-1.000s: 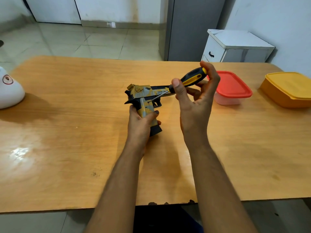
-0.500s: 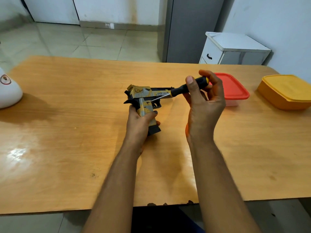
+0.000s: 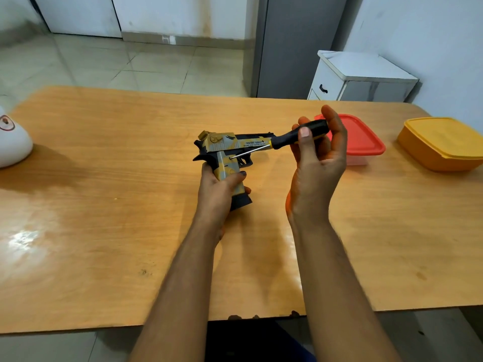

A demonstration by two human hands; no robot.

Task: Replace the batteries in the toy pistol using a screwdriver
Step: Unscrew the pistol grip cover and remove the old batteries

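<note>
A yellow, grey and black toy pistol [image 3: 224,146] is held above the middle of the wooden table [image 3: 104,205], its barrel pointing right. My left hand [image 3: 218,190] grips its handle from below. My right hand [image 3: 317,158] holds the black and yellow handle of a screwdriver [image 3: 295,134] between thumb and fingers. The thin metal shaft slants down to the left, and its tip rests on the upper part of the pistol's grip, just behind the trigger.
A clear box with a red lid [image 3: 358,138] stands right behind my right hand. An orange lidded box [image 3: 444,143] sits at the table's far right. A white rounded object [image 3: 11,143] lies at the left edge. A white cabinet [image 3: 360,77] stands beyond the table.
My right hand has shifted its fingers around the screwdriver handle, which has rolled so more black shows. The tip stays on the pistol's grip and my left hand keeps its hold.
</note>
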